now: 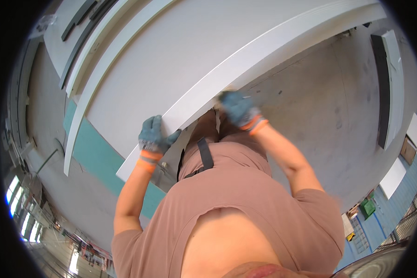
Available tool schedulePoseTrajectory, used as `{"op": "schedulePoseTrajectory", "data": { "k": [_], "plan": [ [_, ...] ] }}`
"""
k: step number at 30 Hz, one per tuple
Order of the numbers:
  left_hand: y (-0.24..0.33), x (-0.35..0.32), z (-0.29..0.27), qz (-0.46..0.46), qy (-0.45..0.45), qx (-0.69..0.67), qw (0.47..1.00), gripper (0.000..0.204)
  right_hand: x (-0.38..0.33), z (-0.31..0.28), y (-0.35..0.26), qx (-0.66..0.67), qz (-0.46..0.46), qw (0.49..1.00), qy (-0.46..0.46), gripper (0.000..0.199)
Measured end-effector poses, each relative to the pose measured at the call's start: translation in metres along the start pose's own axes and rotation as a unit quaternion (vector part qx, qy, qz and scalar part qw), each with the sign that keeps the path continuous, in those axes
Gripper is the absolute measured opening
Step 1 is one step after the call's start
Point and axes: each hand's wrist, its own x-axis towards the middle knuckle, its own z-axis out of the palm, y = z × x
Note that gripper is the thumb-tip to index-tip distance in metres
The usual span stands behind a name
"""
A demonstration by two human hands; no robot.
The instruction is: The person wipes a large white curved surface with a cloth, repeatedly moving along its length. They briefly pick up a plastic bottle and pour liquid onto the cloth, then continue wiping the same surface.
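The long white board [213,85] is clasped by the gloved left grip [155,134], with fingers over its far edge and thumb at its near edge. The right grip [238,109] is blurred beside the near edge; its closure cannot be determined. Beyond the left grip, a white strip [93,88] is noted on the worktop [139,83].
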Motion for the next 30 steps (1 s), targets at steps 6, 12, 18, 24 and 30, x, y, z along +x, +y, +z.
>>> {"op": "schedulePoseTrajectory", "data": {
  "k": [6,12,18,24,30],
  "plan": [
    [0.012,0.018,-0.06,0.084,0.021,0.016,0.996,0.078,0.109,0.129,-0.101,-0.154,-0.075,0.984,0.043,0.019],
    [0.009,0.003,-0.05,0.045,0.032,0.037,0.998,0.078,0.128,0.016,0.153,-0.17,0.139,0.966,0.139,0.011],
    [-0.009,0.001,-0.021,0.059,0.007,0.05,0.997,0.081,-0.153,-0.206,0.396,-0.231,0.692,0.682,0.049,0.014],
    [-0.02,0.006,0.051,-0.035,-0.099,0.088,0.991,0.085,-0.179,-0.17,0.349,-0.127,0.425,0.844,0.303,0.012],
    [-0.016,0.015,0.079,-0.085,-0.177,0.158,0.968,0.088,0.048,-0.1,0.144,0.112,0.081,0.978,0.155,0.033]
  ]
}}
